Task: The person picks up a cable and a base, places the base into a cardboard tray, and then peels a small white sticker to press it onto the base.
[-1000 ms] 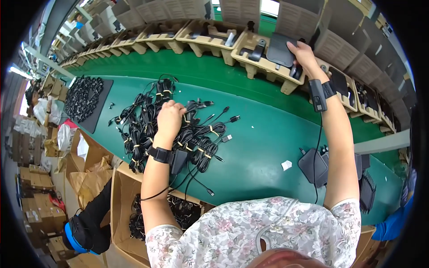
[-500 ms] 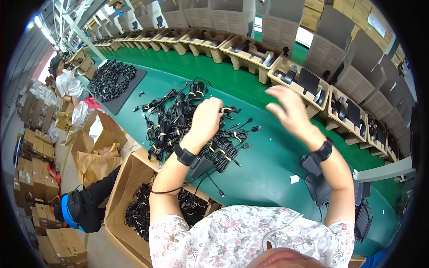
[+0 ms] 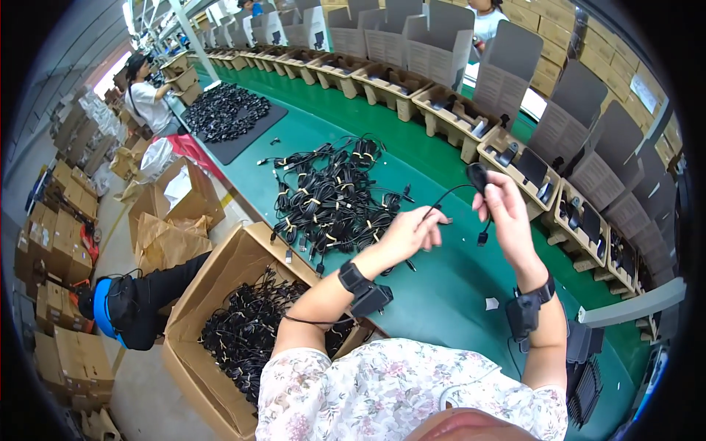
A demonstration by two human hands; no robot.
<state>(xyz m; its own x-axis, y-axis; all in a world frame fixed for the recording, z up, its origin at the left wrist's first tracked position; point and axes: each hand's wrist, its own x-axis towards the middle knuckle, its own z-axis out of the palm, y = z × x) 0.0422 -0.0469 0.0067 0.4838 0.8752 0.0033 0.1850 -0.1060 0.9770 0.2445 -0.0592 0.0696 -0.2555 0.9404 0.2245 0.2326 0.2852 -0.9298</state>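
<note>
A black cable (image 3: 477, 176) is stretched between my two hands above the green table. My right hand (image 3: 507, 209) is closed on its dark, bunched part, with a plug end dangling beneath the fingers. Pinched fingers of my left hand (image 3: 415, 234) grip the same cable farther along, and a small connector seems to stick out by the fingertips. Left of my hands lies a heap of black cables (image 3: 323, 198), many tied in bundles with pale bands. Both wrists wear black straps with small boxes.
An open carton (image 3: 193, 360) at lower left holds more cables. Small black parts (image 3: 226, 112) cover a dark mat. Along the far side runs a row of moulded trays (image 3: 515, 158) with devices and upright grey card flaps. A person (image 3: 143, 99) sits at far left.
My left hand has come away from the cable heap, moving right and slightly down. My right hand, empty before, now holds a cable. The whole view has shifted a little.
</note>
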